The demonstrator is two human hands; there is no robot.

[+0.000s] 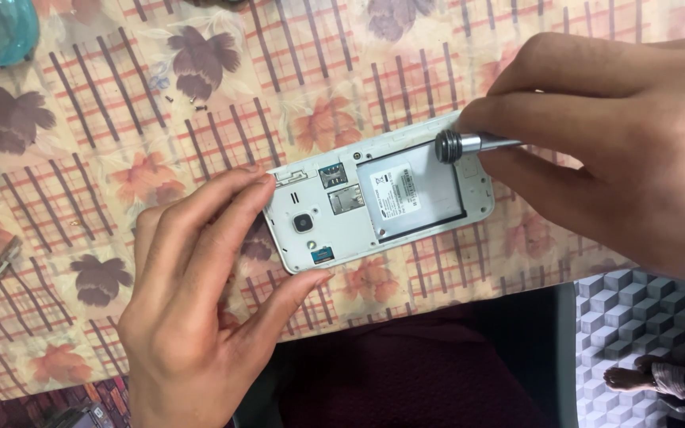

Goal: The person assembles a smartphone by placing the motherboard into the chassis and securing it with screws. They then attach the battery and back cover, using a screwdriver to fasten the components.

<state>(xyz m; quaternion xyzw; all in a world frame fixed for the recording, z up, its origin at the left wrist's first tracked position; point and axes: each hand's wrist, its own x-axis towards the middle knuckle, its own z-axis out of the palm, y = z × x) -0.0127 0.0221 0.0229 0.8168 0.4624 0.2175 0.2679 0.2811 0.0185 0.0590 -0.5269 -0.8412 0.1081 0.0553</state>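
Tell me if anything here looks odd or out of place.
The phone lies face down with its back cover off, battery and card slots exposed. A few tiny loose screws sit scattered on the tablecloth to the upper left, easy to lose against the busy floral pattern.

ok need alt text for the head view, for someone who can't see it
A left hand steadies an opened white phone, back cover off, on a floral tablecloth, while the right hand holds a small metal screwdriver at its upper right corner.

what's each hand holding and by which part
Right hand pinches a metal screwdriver by its shaft; left hand steadies the opened white phone by its camera end.
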